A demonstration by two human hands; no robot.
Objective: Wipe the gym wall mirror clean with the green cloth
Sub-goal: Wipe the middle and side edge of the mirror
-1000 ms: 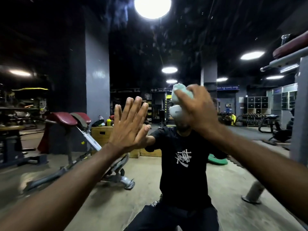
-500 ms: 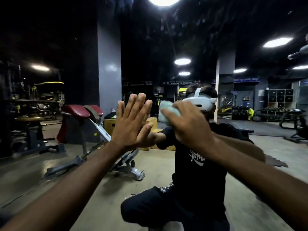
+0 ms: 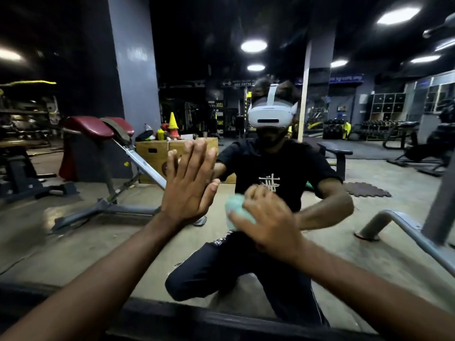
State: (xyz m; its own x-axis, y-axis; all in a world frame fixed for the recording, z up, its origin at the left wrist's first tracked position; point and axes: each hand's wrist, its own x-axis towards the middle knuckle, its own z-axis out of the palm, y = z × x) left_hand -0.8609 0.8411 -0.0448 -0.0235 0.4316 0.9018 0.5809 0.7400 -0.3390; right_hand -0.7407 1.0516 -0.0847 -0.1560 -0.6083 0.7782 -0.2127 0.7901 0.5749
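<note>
We judge the green cloth [image 3: 236, 212] soft, light; right hand [image 3: 269, 226] clamps it bunched, left hand [image 3: 189, 183] splayed flat on mirror [image 3: 369, 173].

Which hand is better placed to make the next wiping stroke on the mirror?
The right hand: its fingers grip the green cloth at the mirror. The left hand lies flat on the glass, holding nothing, and seems only to brace.

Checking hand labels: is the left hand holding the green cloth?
No, the left hand is flat and open; the right hand grips the green cloth.
</note>
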